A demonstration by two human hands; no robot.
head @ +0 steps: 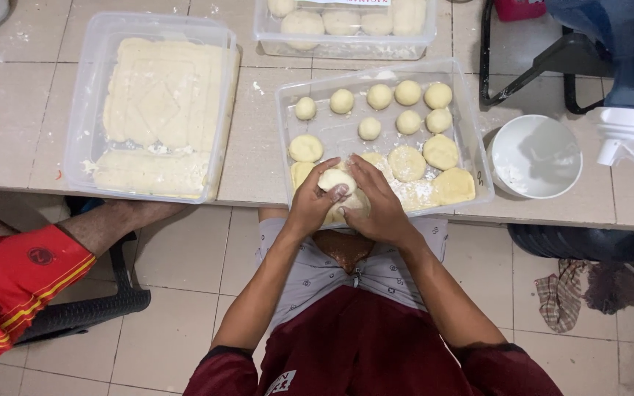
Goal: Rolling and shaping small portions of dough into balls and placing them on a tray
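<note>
Pale dough ball [337, 180] is cupped between left hand [315, 202] and right hand [377, 205], at the clear tray's [471, 132] 6 o'clock edge.

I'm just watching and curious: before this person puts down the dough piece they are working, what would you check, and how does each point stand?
1. Dough piece held in both hands: ok, left hand and right hand cup it together.
2. Free spot in the clear tray: ok, bare floor shows at its left side beside the small balls.
3. Flour on the tray floor against sticking: ok, white dusting shows near the flattened rounds.
4. Tray seated on the table: not ok, its near edge overhangs the table edge.
5. White bowl out of the way: ok, it stands apart, right of the tray.
6. Dough piece fully shaped: cannot tell, fingers cover it.
</note>
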